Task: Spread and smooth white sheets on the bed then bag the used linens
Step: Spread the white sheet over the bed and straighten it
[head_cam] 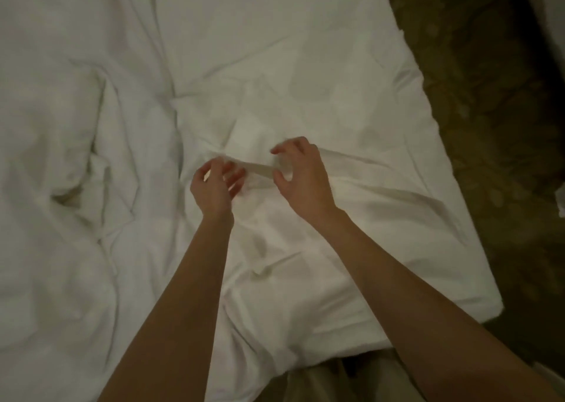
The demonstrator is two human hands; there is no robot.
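Hands (both) pinching white sheet [321, 65] fold

Bedroom: rumpled white-sheeted bed [275, 50], patterned carpet [489, 111].

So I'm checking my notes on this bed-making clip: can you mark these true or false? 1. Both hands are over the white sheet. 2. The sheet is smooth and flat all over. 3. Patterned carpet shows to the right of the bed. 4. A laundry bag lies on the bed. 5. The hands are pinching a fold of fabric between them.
1. True: the left hand and right hand are over the white sheet.
2. False: it is heavily wrinkled, especially at left.
3. True: dark patterned carpet lies there.
4. False: no bag is visible.
5. True: both hold a raised fold.
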